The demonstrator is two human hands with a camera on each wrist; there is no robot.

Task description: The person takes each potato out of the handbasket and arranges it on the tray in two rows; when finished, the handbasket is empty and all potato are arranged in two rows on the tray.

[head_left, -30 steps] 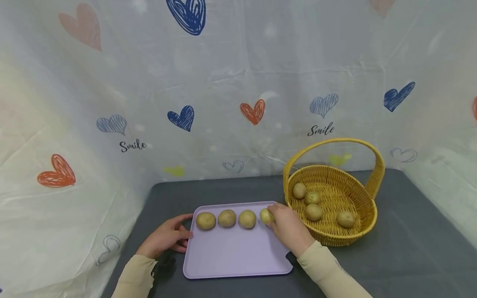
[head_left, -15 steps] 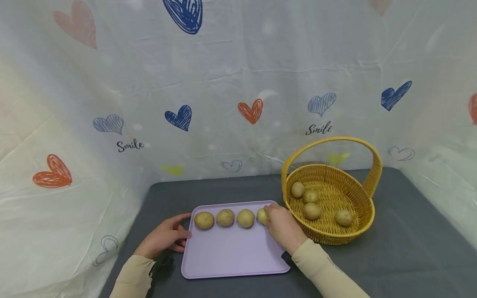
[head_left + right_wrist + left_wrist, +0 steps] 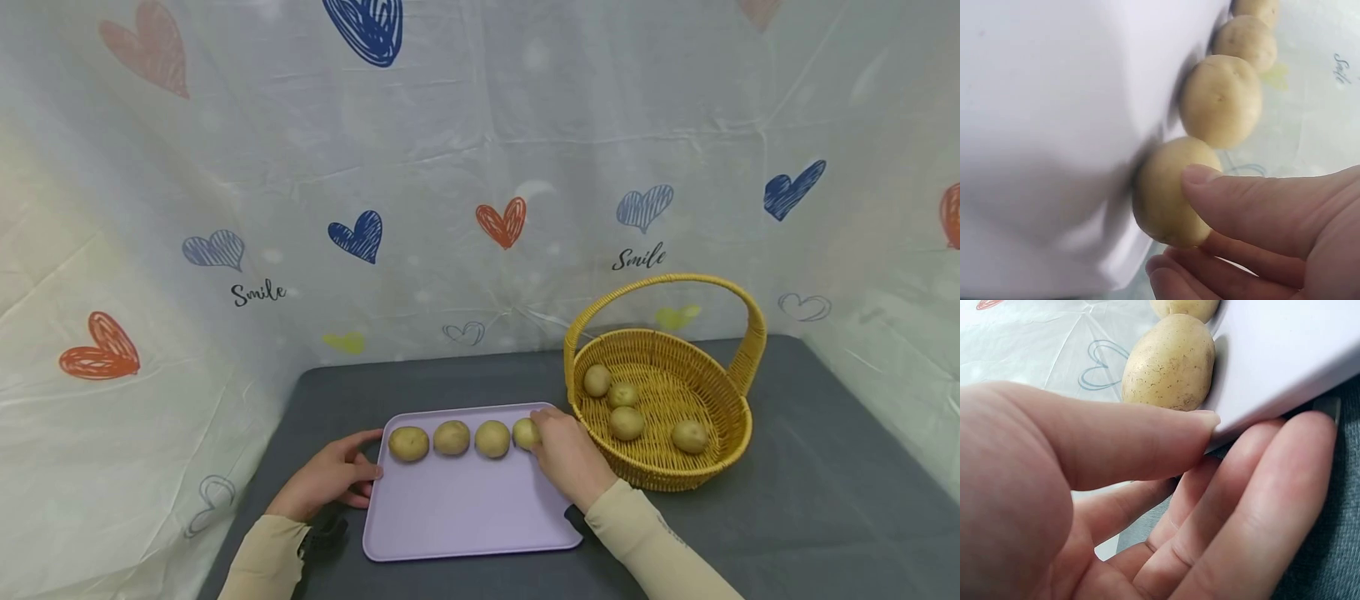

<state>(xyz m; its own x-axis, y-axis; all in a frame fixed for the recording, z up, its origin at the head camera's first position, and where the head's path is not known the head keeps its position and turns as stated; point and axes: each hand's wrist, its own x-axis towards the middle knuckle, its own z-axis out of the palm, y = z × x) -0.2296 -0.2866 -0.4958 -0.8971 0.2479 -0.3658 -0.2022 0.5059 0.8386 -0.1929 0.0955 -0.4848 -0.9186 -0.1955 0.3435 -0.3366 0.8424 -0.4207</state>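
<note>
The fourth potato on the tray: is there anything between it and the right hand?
Nothing visible. The right hand already touches the fourth potato at the row's right end on the lilac tray; its thumb lies directly on it.

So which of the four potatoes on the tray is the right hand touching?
The right hand touches the potato at the right end of the row, nearest the basket. The other three potatoes lie untouched to its left.
</note>
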